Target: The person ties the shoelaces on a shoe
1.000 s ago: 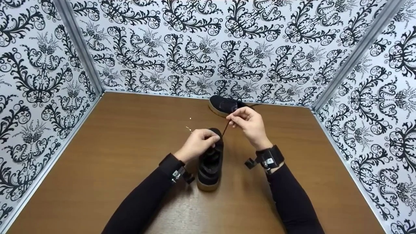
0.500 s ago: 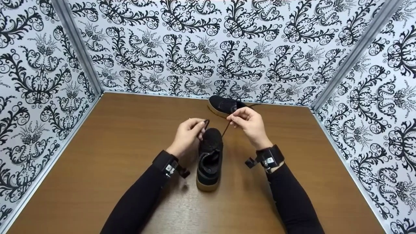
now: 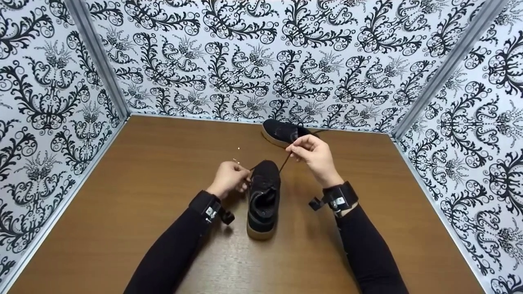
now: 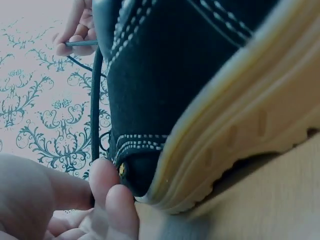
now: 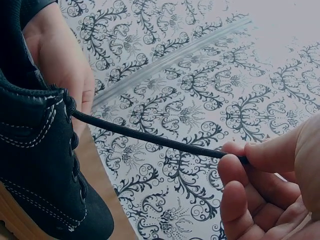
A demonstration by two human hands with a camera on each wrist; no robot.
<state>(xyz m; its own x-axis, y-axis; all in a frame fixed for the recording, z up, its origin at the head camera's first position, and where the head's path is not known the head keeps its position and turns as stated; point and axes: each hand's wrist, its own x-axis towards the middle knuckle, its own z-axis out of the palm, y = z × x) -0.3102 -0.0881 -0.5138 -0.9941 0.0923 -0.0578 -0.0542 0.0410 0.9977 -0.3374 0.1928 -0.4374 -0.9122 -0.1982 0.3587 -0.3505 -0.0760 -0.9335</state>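
A black shoe (image 3: 267, 190) with a tan sole stands upright on the table, toe pointing away. Its white stitching shows in both wrist views. My left hand (image 3: 229, 179) is low beside the shoe's left front, pinching a dark lace (image 4: 95, 110) between thumb and fingers, right at the lower eyelet. To the right of the toe, my right hand (image 3: 314, 157) is raised and pinches a lace end. That stretch of shoelace (image 5: 155, 141) runs nearly straight from the eyelets to the fingertips.
A second dark shoe (image 3: 282, 131) lies farther back near the wall, partly behind the right hand, with a lace trailing right. Patterned walls (image 3: 253, 61) enclose the brown table (image 3: 163, 163) on three sides. Small bright specks lie left of the toe.
The left hand has moved off the top of the shoe, out to the left with a lace loop, then down beside the shoe. The right hand has stayed nearly still, holding its lace end.
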